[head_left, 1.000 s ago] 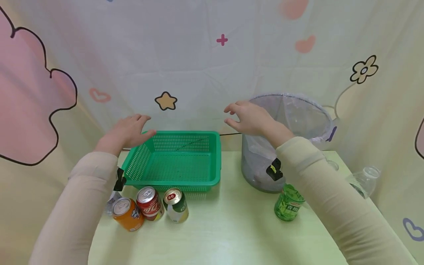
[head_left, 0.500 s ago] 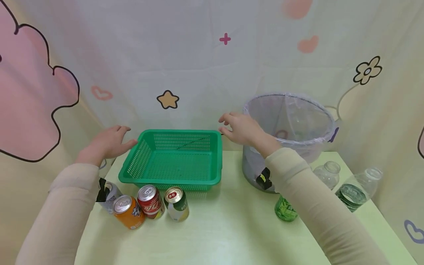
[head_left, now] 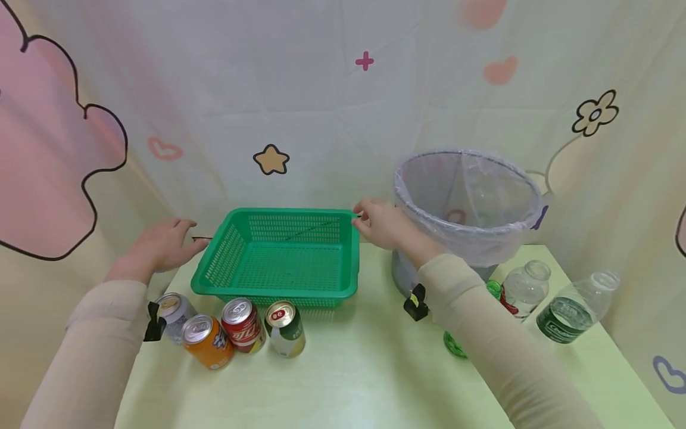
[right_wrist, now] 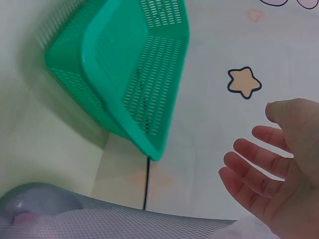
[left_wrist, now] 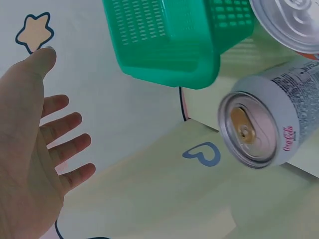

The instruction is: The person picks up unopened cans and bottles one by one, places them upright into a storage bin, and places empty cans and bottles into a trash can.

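Observation:
A green plastic basket (head_left: 289,274) with perforated sides stands at the back of the table, nothing inside it. My left hand (head_left: 161,243) hovers left of the basket, thumb toward its rim; in the left wrist view the fingers are spread and hold nothing. At the basket's back right corner is my right hand (head_left: 382,225), overlapping the rim in the head view. The right wrist view has its fingers (right_wrist: 259,158) loosely bent, apart from the basket. In front of the basket stand a silver can (left_wrist: 269,117), an orange can (head_left: 208,342), a red can (head_left: 243,326) and a green-and-white can (head_left: 285,329).
A grey mesh bin (head_left: 407,274) lined with a clear bag (head_left: 466,238) stands right of the basket. Clear plastic bottles (head_left: 573,313) and a green container (head_left: 454,345), partly behind the right sleeve, are at the right. A patterned curtain (head_left: 321,119) hangs behind the table.
Both hands have come down toward the basket's sides. The left hand has moved left, off the basket in view; the right hand has moved slightly left toward the rim.

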`<action>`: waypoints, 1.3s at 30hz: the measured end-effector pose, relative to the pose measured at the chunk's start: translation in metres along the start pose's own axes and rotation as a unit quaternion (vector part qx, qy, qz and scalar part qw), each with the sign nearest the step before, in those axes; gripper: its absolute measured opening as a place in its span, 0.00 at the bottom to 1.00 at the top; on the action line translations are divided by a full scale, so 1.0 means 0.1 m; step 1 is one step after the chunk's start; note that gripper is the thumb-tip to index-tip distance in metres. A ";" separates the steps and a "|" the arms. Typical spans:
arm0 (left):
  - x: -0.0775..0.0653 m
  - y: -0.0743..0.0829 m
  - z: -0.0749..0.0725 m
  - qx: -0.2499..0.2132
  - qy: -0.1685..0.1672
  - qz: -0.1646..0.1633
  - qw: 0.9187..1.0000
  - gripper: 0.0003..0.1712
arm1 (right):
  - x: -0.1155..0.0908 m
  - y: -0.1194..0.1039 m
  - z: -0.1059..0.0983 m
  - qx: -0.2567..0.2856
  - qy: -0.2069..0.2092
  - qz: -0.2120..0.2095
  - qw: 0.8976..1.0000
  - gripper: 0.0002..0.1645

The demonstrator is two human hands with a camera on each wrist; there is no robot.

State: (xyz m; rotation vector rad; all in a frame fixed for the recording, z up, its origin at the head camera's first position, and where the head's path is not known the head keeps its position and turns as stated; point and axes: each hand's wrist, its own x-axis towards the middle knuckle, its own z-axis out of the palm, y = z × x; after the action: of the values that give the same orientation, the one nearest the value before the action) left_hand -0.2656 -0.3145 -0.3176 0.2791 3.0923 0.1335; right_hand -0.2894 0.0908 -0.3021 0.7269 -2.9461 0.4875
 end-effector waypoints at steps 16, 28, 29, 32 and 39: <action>-0.17 -0.18 0.25 0.003 0.018 0.010 1.000 0.44 | -0.06 0.17 0.47 0.024 0.019 0.075 0.997 0.20; -0.29 -0.20 0.48 0.012 0.033 0.026 0.999 0.39 | -0.07 0.24 0.73 0.074 0.054 0.107 0.990 0.20; -0.30 -0.20 0.49 0.016 0.032 0.027 0.999 0.39 | -0.07 0.25 0.75 0.078 0.059 0.109 0.989 0.20; -0.32 -0.20 0.54 0.021 0.028 0.027 0.999 0.40 | -0.07 0.28 0.80 0.086 0.070 0.110 0.988 0.19; -0.39 -0.24 0.62 0.008 0.028 0.019 0.999 0.38 | -0.06 0.36 0.93 0.117 0.071 0.138 0.981 0.20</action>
State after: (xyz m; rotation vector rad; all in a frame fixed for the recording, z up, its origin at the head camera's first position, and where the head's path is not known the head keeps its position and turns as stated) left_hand -0.2288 -0.3397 -0.3802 0.3420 3.1463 0.1199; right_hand -0.3003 0.0942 -0.4013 0.2811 -2.8935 0.8799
